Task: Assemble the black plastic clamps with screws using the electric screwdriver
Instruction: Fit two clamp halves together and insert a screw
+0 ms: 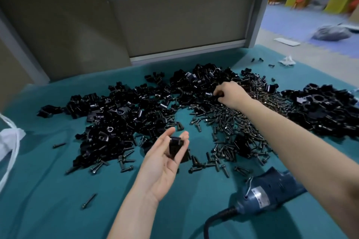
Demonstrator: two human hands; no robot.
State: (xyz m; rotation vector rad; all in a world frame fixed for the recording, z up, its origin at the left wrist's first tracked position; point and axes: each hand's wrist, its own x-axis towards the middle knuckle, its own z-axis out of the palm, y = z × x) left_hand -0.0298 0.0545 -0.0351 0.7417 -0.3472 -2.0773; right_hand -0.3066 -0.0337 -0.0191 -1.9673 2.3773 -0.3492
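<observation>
Centrally, left hand [165,163] loosely pinches one black clamp piece [174,146]; right hand [231,95], curled into clamp pile [194,81] at one o'clock, hold unclear; electric screwdriver [272,190] on counter [58,200], five o'clock.

I'm at a piecework assembly bench, workshop-style: a teal cloth [48,190] for a work surface, heaps of black plastic clamps [116,106] and loose screws [233,122] spread across it, a corded blue electric screwdriver [272,186] lying close by. Grey partition panels [174,25] stand in front, and off right I see blue floor mats [291,23] and bright chairs [300,0].
</observation>
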